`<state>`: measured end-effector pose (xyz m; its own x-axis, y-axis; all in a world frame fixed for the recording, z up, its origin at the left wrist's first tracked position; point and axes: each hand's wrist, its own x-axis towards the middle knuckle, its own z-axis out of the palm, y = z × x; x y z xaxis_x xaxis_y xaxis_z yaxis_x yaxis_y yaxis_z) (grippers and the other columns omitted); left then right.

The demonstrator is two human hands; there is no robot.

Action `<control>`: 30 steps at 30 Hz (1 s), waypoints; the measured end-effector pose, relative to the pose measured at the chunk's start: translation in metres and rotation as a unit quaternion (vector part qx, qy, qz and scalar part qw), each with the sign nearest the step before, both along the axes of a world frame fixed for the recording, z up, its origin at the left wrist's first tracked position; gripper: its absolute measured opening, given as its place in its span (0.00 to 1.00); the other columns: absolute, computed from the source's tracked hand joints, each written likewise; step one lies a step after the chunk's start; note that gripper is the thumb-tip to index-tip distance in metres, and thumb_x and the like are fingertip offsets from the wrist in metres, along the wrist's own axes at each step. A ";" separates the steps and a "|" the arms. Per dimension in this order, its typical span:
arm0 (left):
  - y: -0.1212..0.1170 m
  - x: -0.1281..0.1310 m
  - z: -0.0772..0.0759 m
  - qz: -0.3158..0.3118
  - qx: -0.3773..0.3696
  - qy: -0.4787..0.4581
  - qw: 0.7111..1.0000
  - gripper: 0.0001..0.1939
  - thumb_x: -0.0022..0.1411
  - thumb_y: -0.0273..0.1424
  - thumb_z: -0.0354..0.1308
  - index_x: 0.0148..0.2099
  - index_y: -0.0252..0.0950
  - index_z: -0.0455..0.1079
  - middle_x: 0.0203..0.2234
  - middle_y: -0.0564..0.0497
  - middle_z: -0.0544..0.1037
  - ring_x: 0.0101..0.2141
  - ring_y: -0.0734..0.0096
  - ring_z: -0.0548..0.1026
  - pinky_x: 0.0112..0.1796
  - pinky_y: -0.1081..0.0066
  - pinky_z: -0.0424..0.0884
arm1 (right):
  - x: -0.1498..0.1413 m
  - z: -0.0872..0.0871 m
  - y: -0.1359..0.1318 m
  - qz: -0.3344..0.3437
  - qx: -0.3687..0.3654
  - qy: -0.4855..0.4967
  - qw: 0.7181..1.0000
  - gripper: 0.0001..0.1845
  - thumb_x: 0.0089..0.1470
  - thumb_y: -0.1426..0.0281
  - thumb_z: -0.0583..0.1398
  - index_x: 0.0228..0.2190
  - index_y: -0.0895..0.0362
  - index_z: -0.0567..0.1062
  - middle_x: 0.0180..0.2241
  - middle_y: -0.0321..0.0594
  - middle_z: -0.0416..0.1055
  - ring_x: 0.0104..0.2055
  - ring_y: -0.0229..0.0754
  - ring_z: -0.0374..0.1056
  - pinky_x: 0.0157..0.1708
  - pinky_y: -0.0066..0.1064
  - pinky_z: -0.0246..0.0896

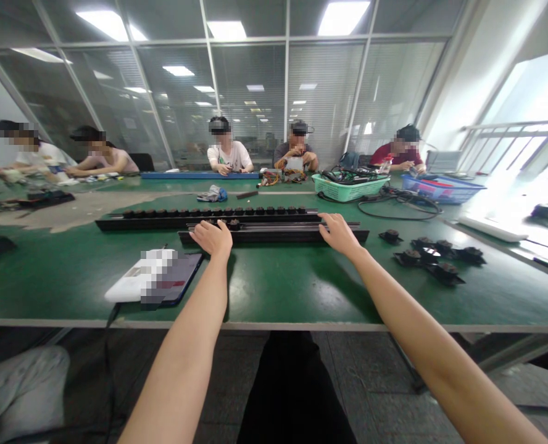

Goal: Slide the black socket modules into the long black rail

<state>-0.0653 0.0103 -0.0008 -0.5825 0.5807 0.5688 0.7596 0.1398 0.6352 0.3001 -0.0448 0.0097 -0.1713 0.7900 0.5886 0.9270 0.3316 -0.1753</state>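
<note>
A black rail lies lengthwise on the green table, and both hands are at it. The left hand rests over the left part of the rail, its fingers spread and bent downward; whether they close on anything is hidden. Just beside its fingertips, a few small dark pieces sit on the rail. The right hand is at the right part of the rail, thumb and fingers parted; I cannot tell whether it grips the rail or only touches it. Just behind the rail and reaching farther left lies a second, longer bar, with a row of black knobs along its top. To the right of the rail, a group of loose black parts lies scattered. In front of the rail's left end are a white device and a dark tablet, partly blurred out. Behind the rail lies a crumpled cloth; behind it to the right stand a green basket full of cables and a blue basket, with a black cord in front of them. Well beyond the rail, several co-workers sit at work.
</note>
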 end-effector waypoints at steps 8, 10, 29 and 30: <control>-0.014 0.049 0.011 -0.159 -0.050 0.137 0.976 0.22 0.75 0.33 0.43 0.49 0.28 0.78 0.47 0.29 0.80 0.55 0.42 0.77 0.63 0.43 0.65 | -0.012 -0.008 0.005 0.021 -0.024 -0.016 0.999 0.25 0.67 0.71 0.52 0.60 0.65 0.74 0.53 0.59 0.77 0.58 0.58 0.68 0.63 0.49 0.63; -0.015 0.058 0.008 -0.222 -0.056 0.147 0.962 0.22 0.76 0.33 0.44 0.49 0.32 0.79 0.47 0.33 0.81 0.54 0.45 0.79 0.60 0.47 0.70 | -0.018 -0.010 0.005 0.032 -0.021 -0.012 0.999 0.26 0.69 0.70 0.51 0.63 0.64 0.73 0.55 0.59 0.77 0.59 0.58 0.68 0.64 0.50 0.62; -0.007 0.073 -0.006 -0.507 -0.038 0.198 0.838 0.26 0.73 0.27 0.48 0.69 0.33 0.70 0.66 0.42 0.75 0.67 0.59 0.72 0.70 0.55 0.64 | -0.045 -0.019 0.000 -0.017 -0.039 -0.030 0.999 0.27 0.73 0.67 0.48 0.66 0.56 0.73 0.70 0.54 0.65 0.69 0.57 0.65 0.69 0.51 0.62; -0.008 0.073 -0.006 -0.507 -0.034 0.199 0.838 0.26 0.73 0.28 0.48 0.69 0.34 0.70 0.67 0.42 0.75 0.67 0.59 0.72 0.70 0.55 0.64 | -0.044 -0.018 0.000 -0.017 -0.042 -0.022 0.999 0.27 0.73 0.67 0.48 0.66 0.56 0.74 0.69 0.54 0.66 0.68 0.56 0.67 0.67 0.50 0.64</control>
<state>0.0074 0.0026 -0.0071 0.4581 0.7017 0.5457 0.6593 -0.6800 0.3208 0.2558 -0.0446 -0.0081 -0.1681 0.8418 0.5129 0.9448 0.2860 -0.1598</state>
